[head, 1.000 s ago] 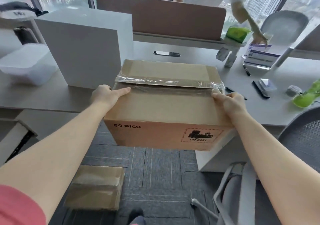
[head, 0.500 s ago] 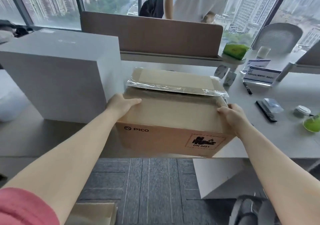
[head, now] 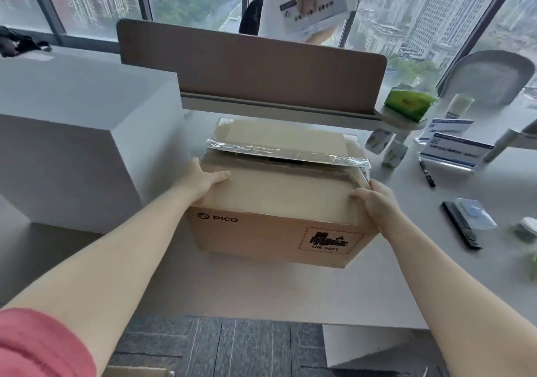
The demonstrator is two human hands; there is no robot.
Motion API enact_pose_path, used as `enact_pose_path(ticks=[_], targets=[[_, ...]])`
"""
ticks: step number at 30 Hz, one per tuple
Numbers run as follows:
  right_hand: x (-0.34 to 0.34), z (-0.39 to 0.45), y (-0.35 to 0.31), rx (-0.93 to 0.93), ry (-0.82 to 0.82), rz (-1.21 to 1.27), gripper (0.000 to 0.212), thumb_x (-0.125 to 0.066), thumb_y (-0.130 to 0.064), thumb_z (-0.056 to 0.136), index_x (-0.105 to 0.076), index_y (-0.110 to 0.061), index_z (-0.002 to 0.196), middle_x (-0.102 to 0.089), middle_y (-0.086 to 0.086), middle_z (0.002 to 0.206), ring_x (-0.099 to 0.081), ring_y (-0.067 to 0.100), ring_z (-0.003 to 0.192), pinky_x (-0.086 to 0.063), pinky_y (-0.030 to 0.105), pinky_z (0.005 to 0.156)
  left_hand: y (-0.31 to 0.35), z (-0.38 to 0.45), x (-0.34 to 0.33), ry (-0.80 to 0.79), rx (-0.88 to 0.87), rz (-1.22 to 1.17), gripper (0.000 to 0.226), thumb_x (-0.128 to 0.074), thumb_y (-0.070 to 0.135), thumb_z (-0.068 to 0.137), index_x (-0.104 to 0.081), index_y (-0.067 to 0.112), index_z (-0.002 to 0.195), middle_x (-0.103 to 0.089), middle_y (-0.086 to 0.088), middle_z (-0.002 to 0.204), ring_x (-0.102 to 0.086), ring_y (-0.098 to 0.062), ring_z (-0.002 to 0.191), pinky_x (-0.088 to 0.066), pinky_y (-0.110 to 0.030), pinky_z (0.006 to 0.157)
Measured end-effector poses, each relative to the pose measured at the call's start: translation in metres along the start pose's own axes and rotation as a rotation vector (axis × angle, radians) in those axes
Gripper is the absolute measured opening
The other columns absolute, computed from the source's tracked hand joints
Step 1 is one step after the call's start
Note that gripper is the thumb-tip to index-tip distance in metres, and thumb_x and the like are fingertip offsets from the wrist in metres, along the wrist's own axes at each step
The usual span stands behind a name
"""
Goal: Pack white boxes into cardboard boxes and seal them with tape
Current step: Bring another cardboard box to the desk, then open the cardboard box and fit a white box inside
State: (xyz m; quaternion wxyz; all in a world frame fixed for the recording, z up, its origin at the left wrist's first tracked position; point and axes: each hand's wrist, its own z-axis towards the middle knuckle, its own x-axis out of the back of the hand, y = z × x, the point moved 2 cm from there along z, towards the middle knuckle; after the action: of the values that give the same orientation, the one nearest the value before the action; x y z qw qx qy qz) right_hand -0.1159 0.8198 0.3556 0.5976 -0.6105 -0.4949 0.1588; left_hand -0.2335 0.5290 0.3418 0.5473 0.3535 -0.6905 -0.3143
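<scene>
White box (head: 72, 144): large, stiff-walled and smooth; stands on the surface (head: 261, 295) at far left, just beside the cardboard box. Judged bulky rather than heavy; best taken by two opposite walls.
Left hand (head: 200, 179): pressed against the left upper edge of the cardboard box, thumb laid flat on the near top flap; the fingers wrap out of sight round the side wall, grasping the box.
Cardboard box (head: 279, 199): brown, printed PICO, with a UN 3481 hazard label on the near wall; held between both hands low over the surface, whether it touches cannot be told. Stiff corrugated walls suit a two-handed side hold; the label suggests handling without jolts.
Tape (head: 284, 154): clear strip along the edge of the far top flap, wrinkled and loose; the seam beneath gapes dark, so sealing is judged unfinished.
Right hand (head: 374, 202): fingers curled over the right upper corner, grasping the box.
Change: a second ago the box hung over the floor at the surface's edge; now it is fully above the surface, beside the white box.
</scene>
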Motion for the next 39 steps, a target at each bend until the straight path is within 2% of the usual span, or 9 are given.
enact_pose_path(ticks=[4,8,10,14,19,24,29,36,39], targets=[[0.0,0.03,0.002,0.009,-0.041,-0.015,0.008,-0.055,-0.003,0.084,-0.048,-0.005,0.088,-0.053,0.011,0.091,-0.049,0.023,0.078,-0.04,0.029,0.064,0.016,0.011,-0.007,0.066,-0.029,0.108,0.074,-0.068,0.035,0.082,-0.033,0.003,0.139,-0.042,-0.014,0.142,-0.04,-0.03,0.13,-0.033,-0.03,0.094],[0.002,0.052,0.009,0.01,-0.051,-0.047,0.011,-0.055,-0.004,0.084,-0.046,-0.009,0.08,-0.052,0.012,0.092,-0.048,0.02,0.075,-0.038,0.028,0.061,0.029,0.017,-0.021,0.093,-0.06,0.181,0.073,-0.066,0.032,0.084,-0.03,0.006,0.142,-0.038,-0.011,0.146,-0.037,-0.029,0.133,-0.032,-0.032,0.103],[0.006,0.059,0.013,0.028,-0.052,-0.065,0.008,-0.054,-0.003,0.085,-0.05,-0.007,0.091,-0.055,0.013,0.097,-0.05,0.019,0.077,-0.039,0.027,0.063,0.034,0.019,-0.029,0.082,-0.06,0.232,0.075,-0.065,0.034,0.084,-0.027,0.008,0.144,-0.037,-0.011,0.148,-0.036,-0.029,0.134,-0.032,-0.032,0.104],[0.016,0.068,0.025,0.012,-0.03,-0.093,0.053,-0.055,-0.005,0.086,-0.037,-0.009,0.135,-0.055,0.007,0.113,-0.054,0.022,0.098,-0.042,0.029,0.083,0.028,0.023,-0.052,0.035,-0.016,0.285,0.078,-0.065,0.038,0.083,-0.025,0.012,0.145,-0.037,-0.011,0.148,-0.036,-0.03,0.135,-0.032,-0.034,0.104],[0.026,0.075,0.04,-0.029,-0.025,-0.102,0.063,-0.061,-0.012,0.083,-0.031,-0.011,0.138,-0.053,0.014,0.131,-0.054,0.03,0.115,-0.043,0.043,0.102,0.024,0.025,-0.067,0.03,0.0,0.295,0.079,-0.064,0.037,0.084,-0.022,0.014,0.147,-0.036,-0.012,0.149,-0.036,-0.031,0.136,-0.031,-0.035,0.107],[0.026,0.079,0.038,0.033,0.015,-0.192,0.059,-0.064,-0.017,0.083,-0.039,-0.007,0.136,-0.05,0.012,0.134,-0.048,0.028,0.122,-0.038,0.034,0.101,0.031,0.023,-0.069,0.088,0.025,0.474,0.071,-0.063,0.039,0.085,-0.032,0.007,0.14,-0.038,-0.018,0.143,-0.037,-0.034,0.133,-0.034,-0.04,0.106],[0.03,0.077,0.034,0.123,0.082,-0.382,0.043,-0.062,-0.022,0.084,-0.057,-0.004,0.122,-0.05,0.019,0.125,-0.043,0.032,0.12,-0.035,0.032,0.098,0.057,0.011,-0.087,0.144,-0.184,0.641,0.052,-0.06,0.027,0.087,-0.043,0.006,0.132,-0.035,-0.015,0.142,-0.03,-0.034,0.132,-0.031,-0.042,0.109],[0.042,0.078,0.023,0.111,0.08,-0.033,0.031,-0.055,-0.002,0.087,-0.054,-0.002,0.118,-0.053,0.006,0.102,-0.049,0.018,0.093,-0.04,0.028,0.081,0.089,0.0,-0.117,-0.048,-0.336,0.766,0.057,-0.045,0.037,0.095,-0.026,0.021,0.146,-0.026,-0.001,0.155,-0.017,-0.024,0.144,-0.007,-0.044,0.118],[0.048,0.072,0.019,0.125,0.059,0.088,0.027,-0.058,-0.004,0.086,-0.055,-0.002,0.113,-0.056,0.008,0.101,-0.052,0.019,0.092,-0.044,0.029,0.081,0.103,-0.002,-0.112,0.051,-0.394,0.814,0.052,-0.047,0.036,0.094,-0.037,0.017,0.141,-0.04,-0.01,0.144,-0.031,-0.029,0.135,-0.017,-0.044,0.116]])
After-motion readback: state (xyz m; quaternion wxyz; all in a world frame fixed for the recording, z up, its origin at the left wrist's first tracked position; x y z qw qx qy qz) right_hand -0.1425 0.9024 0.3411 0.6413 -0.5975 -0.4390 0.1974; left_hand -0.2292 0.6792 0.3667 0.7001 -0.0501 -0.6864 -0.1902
